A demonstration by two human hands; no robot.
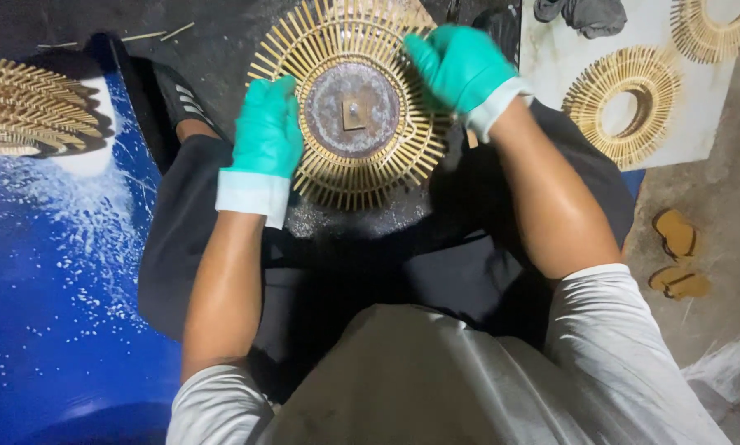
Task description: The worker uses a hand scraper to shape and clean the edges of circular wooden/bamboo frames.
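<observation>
I judge the work well along; the bamboo stick ring [358, 103] on my lap already shows sticks fanning out all round its rusty metal disc [352, 109], though the top edge runs out of view, so I cannot tell whether any gap is left; two finished rings [625, 103] lie on the white board [708, 115] to my right, another stack [24, 107] on the blue drum [49, 272]. My left hand [267, 136], in a green glove, curls closed on the ring's left rim; my right hand [461, 66] pinches the upper right rim; the sticks look pale, evenly spaced, double-layered.
</observation>
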